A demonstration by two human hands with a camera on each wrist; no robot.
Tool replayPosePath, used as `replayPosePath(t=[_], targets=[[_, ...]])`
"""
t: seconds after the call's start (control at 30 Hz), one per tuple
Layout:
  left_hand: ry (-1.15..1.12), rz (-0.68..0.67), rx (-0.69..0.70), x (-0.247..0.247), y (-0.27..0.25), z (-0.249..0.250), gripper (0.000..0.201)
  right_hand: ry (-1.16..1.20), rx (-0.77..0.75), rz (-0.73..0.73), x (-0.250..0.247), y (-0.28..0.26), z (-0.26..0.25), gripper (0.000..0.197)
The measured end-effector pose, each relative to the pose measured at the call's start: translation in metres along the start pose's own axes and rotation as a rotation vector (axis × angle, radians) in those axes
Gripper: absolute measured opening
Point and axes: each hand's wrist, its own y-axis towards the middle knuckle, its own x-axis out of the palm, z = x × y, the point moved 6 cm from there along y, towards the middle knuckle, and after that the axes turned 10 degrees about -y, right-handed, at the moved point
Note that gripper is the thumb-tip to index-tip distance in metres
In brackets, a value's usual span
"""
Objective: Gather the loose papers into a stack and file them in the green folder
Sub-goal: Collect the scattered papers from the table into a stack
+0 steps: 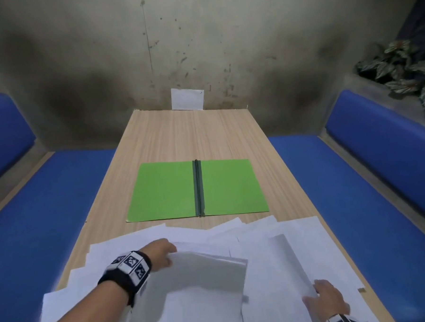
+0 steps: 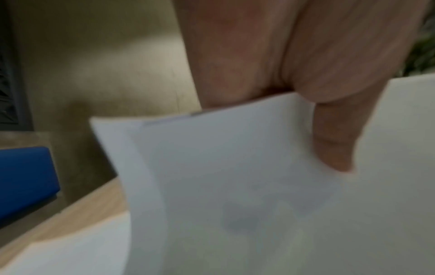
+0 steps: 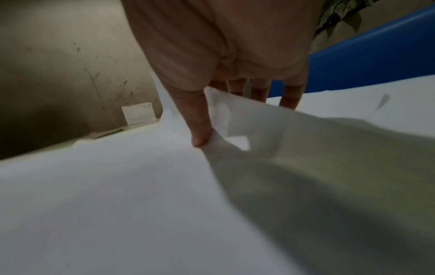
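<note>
gathering step, early. loose papers fanned across the bottom of the head view on the table, many overlapping, some hanging off the lower left edge. green folder lies open flat at frame centre, just beyond the papers, spine vertical, nothing in it yet.

left hand pinches a few lifted sheets at their top left corner; left wrist view shows thumb on top, fingers hidden behind the paper. right hand at lower right pinches one raised sheet by its near edge; right wrist view shows thumb pressing and the paper crumpling there. hands well apart, both clamped on paper.

my read on doing it well: ease the right pinch, it's creasing the sheet. lay it on the left bundle, then sweep the outliers in from both sides. tap edges square on the table before moving to the folder. grab the overhanging ones early, they may slide off.

no readable writing. sheets look blank; wristbands carry black-and-white square markers only. white card at the far wall: nothing legible.
</note>
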Motion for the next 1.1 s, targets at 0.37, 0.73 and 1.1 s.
replayPosePath(t=[0.37,0.73,1.1], targets=[[0.369,-0.083,-0.048,0.036,0.041,0.0,0.053,-0.016,0.084,-0.008,-0.021,0.022,0.028,0.02],[0.155,0.149,0.12,-0.01,0.012,0.016,0.027,0.25,-0.04,0.19,-0.042,0.01,0.021,0.034],[-1.138,0.222,0.282,-0.084,-0.115,0.026,0.071,0.809,-0.099,-0.035,-0.018,-0.007,-0.012,0.025]])
